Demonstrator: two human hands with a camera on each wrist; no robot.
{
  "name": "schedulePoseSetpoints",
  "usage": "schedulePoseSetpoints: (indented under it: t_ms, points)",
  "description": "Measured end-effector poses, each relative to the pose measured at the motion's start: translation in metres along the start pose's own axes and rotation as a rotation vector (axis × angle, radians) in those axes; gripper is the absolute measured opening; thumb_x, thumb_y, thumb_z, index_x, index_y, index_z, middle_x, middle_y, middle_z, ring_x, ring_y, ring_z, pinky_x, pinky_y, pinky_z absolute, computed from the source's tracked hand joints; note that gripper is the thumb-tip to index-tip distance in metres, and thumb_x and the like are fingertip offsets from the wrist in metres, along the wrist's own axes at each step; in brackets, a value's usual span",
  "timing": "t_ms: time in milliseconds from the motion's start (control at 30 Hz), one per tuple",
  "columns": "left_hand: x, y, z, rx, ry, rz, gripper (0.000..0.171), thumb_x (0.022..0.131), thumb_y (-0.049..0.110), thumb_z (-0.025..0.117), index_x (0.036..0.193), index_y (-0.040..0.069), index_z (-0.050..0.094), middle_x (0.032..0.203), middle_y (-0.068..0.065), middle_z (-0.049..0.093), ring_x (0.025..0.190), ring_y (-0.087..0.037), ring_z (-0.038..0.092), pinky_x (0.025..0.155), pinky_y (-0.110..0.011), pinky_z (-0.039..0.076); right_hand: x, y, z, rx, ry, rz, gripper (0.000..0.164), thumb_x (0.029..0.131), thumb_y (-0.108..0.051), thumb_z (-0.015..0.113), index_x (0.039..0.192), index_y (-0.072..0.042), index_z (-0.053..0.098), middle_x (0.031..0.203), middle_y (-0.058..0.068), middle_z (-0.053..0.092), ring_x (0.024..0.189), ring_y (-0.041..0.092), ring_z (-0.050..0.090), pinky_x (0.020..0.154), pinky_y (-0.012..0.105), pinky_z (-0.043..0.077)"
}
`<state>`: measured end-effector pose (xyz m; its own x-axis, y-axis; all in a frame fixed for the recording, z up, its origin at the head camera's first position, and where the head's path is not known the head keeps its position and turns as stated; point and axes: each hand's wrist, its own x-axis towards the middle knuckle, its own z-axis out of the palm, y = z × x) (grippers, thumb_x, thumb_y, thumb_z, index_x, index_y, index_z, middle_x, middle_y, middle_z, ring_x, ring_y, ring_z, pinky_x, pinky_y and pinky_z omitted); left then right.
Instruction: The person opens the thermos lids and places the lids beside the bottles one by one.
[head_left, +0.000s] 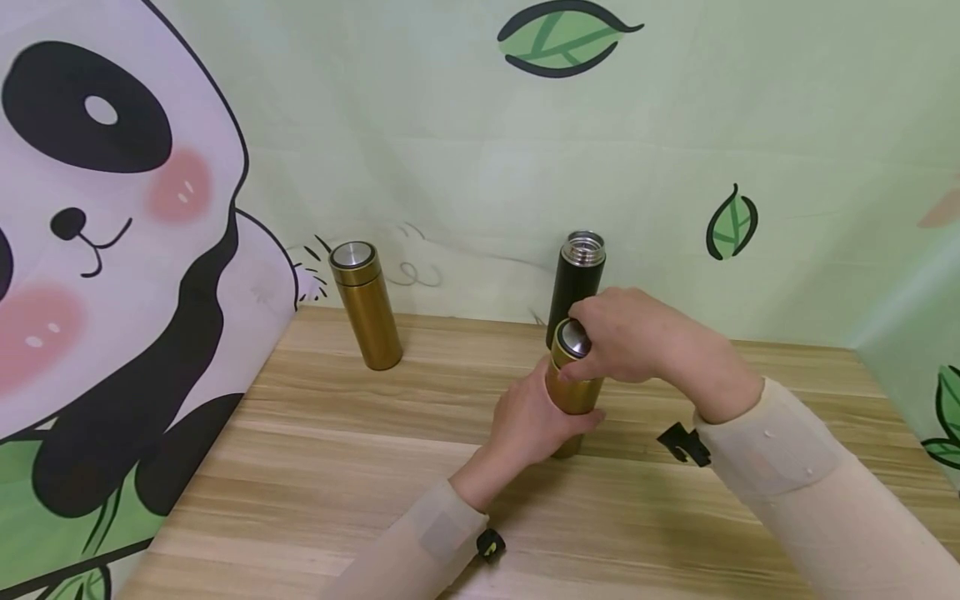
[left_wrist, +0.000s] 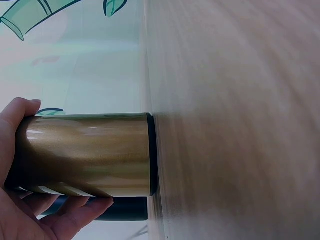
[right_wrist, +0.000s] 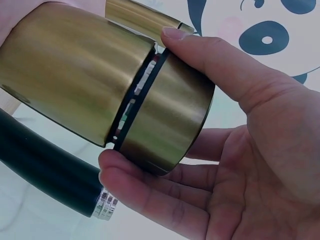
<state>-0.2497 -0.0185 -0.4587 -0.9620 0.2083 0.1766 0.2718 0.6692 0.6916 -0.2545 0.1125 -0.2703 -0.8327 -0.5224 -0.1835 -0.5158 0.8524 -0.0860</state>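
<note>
A gold thermos flask (head_left: 577,397) stands upright on the table. My left hand (head_left: 525,421) grips its body from the left, fingers and thumb around it, as the left wrist view also shows. From above, my right hand (head_left: 637,333) holds the gold lid (right_wrist: 167,112) between thumb and fingers. A narrow gap with a silvery band shows between lid and flask body (right_wrist: 70,70). Just behind stands a black thermos flask (head_left: 576,283) without a lid, its silver threaded neck bare.
Another gold thermos flask (head_left: 367,317), lid on, stands at the back left of the wooden table (head_left: 315,467). A cloth backdrop (head_left: 420,167) with a panda and leaves rises along the table's back edge. Black straps sit at both wrists.
</note>
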Motion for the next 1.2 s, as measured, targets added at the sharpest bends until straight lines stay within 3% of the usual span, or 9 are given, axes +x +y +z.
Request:
schedulePoseSetpoints:
  t_ms: [667, 967, 1200]
  points:
    - [0.0003, -0.001, 0.0009, 0.009, 0.01, 0.008, 0.078, 0.078, 0.059, 0.082, 0.141, 0.026, 0.049, 0.112, 0.006, 0.073, 0.093, -0.016, 0.07, 0.074, -0.035, 0.052, -0.0013, 0.0012, -0.0008, -0.022, -0.015, -0.029, 0.06, 0.085, -0.03, 0.084, 0.133, 0.0, 0.064, 0.111, 0.013, 0.074, 0.099, 0.026, 0.069, 0.09, 0.044, 0.057]
    - [0.0003, -0.001, 0.0011, 0.009, 0.005, 0.01, 0.078, 0.079, 0.059, 0.081, 0.142, 0.026, 0.048, 0.112, 0.006, 0.072, 0.092, -0.015, 0.069, 0.074, -0.035, 0.052, -0.0017, 0.002, -0.0016, -0.014, -0.039, -0.045, 0.069, 0.086, -0.029, 0.085, 0.143, -0.003, 0.058, 0.121, 0.015, 0.073, 0.109, 0.029, 0.069, 0.096, 0.047, 0.056]
    - [0.0007, -0.0011, 0.0012, 0.009, 0.007, 0.011, 0.078, 0.079, 0.059, 0.081, 0.141, 0.026, 0.048, 0.112, 0.006, 0.073, 0.093, -0.015, 0.07, 0.075, -0.036, 0.052, -0.001, 0.0026, -0.0025, 0.012, -0.051, -0.061, 0.066, 0.084, -0.024, 0.087, 0.142, -0.007, 0.06, 0.119, 0.012, 0.073, 0.106, 0.027, 0.069, 0.094, 0.047, 0.056]
